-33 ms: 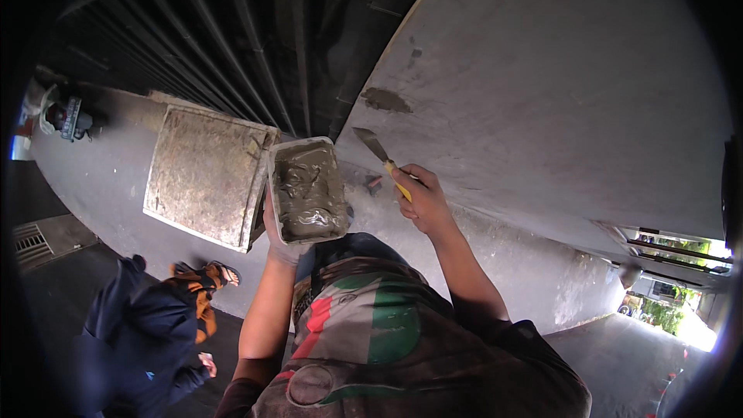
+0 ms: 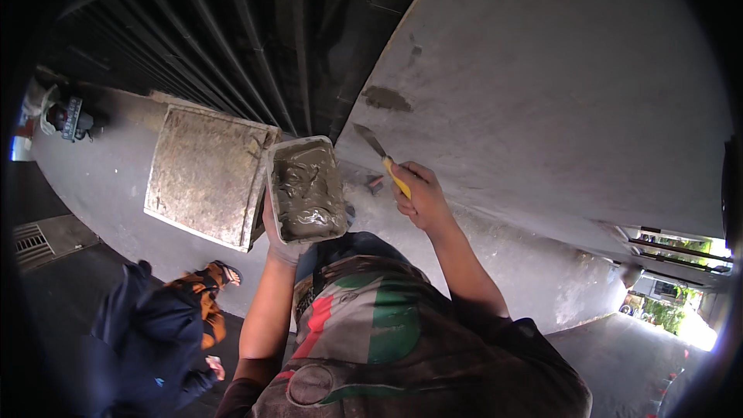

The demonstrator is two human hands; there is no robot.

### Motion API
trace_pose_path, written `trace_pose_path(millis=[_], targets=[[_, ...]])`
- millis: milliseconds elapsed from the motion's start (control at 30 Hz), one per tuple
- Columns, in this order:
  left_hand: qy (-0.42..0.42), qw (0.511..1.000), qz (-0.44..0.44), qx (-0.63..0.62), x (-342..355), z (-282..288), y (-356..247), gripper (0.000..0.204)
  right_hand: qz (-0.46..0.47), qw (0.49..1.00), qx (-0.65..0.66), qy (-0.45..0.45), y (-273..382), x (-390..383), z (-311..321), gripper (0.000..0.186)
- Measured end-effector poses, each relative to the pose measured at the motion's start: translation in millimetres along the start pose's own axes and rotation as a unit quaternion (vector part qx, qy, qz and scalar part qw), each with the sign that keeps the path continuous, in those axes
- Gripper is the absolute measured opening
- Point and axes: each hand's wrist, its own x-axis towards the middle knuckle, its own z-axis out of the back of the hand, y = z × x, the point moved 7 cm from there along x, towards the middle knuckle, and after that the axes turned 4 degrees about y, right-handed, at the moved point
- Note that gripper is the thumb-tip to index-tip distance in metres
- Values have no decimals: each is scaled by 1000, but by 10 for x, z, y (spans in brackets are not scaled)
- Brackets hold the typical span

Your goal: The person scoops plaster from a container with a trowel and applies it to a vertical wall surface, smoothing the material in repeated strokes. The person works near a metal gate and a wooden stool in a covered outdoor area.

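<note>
My left hand (image 2: 280,246) grips a white rectangular plastic tub (image 2: 272,220) from its left side and underneath. Wet grey-brown filler paste (image 2: 309,186), smeared and glossy, fills much of it. In my right hand (image 2: 422,197) is a putty knife (image 2: 398,178) with a yellow handle, my fingers closed round it. Its dark blade points up and left, toward the wall (image 2: 542,93). A dark damp patch of paste (image 2: 386,98) marks that wall just beyond the blade tip. Whether the blade touches the wall I cannot tell.
A worn, stained square board or tabletop (image 2: 209,174) stands left of the tub. Behind it rises a dark barred metal gate (image 2: 232,39). Another person in dark clothes (image 2: 155,333) is at the lower left. A parked motorbike (image 2: 71,118) shows far left.
The other person at the lower left has shifted slightly to the right. My hands, the tub and the putty knife have stayed almost where they were.
</note>
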Motion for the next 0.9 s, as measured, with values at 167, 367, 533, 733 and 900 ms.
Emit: trace_pose_path(millis=[167, 367, 533, 733, 900], targets=[[4, 1000, -20, 8, -16, -53, -24, 82, -49, 994, 93, 23, 334, 135, -33, 32], [2, 999, -32, -8, 19, -72, 54, 83, -65, 988, 125, 61, 608, 190, 46, 29], [-18, 998, -56, 25, 23, 126, 96, 83, -28, 995, 89, 22, 821, 73, 17, 31], [-24, 998, -60, 14, -4, 305, 108, 81, 2, 997, 76, 22, 981, -189, 3, 35], [2, 999, -41, -29, -21, 162, 154, 80, -3, 999, 37, 3, 890, -564, -12, 32]])
